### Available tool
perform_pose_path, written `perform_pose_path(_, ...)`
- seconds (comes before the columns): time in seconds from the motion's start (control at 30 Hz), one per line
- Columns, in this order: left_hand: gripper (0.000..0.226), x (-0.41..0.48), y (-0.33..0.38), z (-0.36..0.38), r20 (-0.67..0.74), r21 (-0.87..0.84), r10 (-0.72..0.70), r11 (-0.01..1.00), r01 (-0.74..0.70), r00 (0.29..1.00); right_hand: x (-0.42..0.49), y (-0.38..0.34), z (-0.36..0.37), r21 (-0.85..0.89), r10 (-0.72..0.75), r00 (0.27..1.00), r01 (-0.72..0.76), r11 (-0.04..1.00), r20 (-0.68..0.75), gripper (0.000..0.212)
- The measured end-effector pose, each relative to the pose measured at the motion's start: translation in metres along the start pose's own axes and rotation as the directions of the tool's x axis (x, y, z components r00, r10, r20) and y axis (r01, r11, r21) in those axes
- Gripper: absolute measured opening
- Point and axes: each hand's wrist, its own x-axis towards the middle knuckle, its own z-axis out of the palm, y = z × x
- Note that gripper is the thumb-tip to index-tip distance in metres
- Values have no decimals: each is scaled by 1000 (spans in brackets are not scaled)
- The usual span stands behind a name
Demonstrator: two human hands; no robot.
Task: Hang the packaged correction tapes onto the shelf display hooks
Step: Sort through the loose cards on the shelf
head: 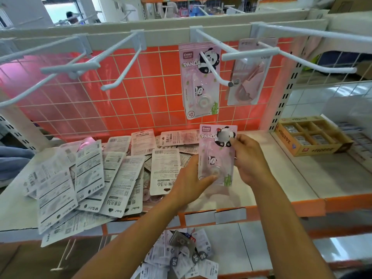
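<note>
Head view. White shelf board (265, 178) with an orange front edge; orange back panel (120, 101) behind a white wire grid. White display hooks (118, 75) jutting from the top rail toward the camera. Stack of hung panda packs (198, 83) on one hook right of centre; pink hung pack (249, 77) just beside, on the next hook. Pile of packs (90, 174) spread over the left half of the board, mostly printed backs up. Compartmented cardboard box (310, 137) at far right on the board. More loose packs (185, 256) on the lower level. Shop floor and other racks blurred beyond the top rail.

Held panda pack (216, 156) upright, front to camera, above the board, directly below the hung panda packs and apart from them, at the pile's right edge. Left hand (191, 182) gripping its lower left, thumb across the front near the tape wheel. Right hand (249, 158) pinching the upper right edge, thumb on the panda print. Both hands grasping the same pack.
</note>
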Motion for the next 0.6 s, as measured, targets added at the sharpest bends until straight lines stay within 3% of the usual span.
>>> perform_pose_path(0.1, 38, -2, 2, -3, 30, -140, 10, 990, -6, 1000, -12, -20, -3, 60, -50, 999, 51, 997, -15, 23)
perform_pose_path(0.2, 40, -2, 9, -8, 5, -177, 75, 982, -73, 997, -24, -38, -4, 109, -89, 996, 91, 990, -20, 22)
perform_pose_path(0.37, 16, -8, 16, -14, -66, -221, 141, 963, -152, 988, -41, -65, -7, 205, -176, 984, 174, 963, -8, 23)
perform_pose_path(0.6, 25, -17, 32, -21, -108, -328, 164, 925, -191, 981, -66, -91, -10, 244, -379, 921, 349, 905, 89, 15)
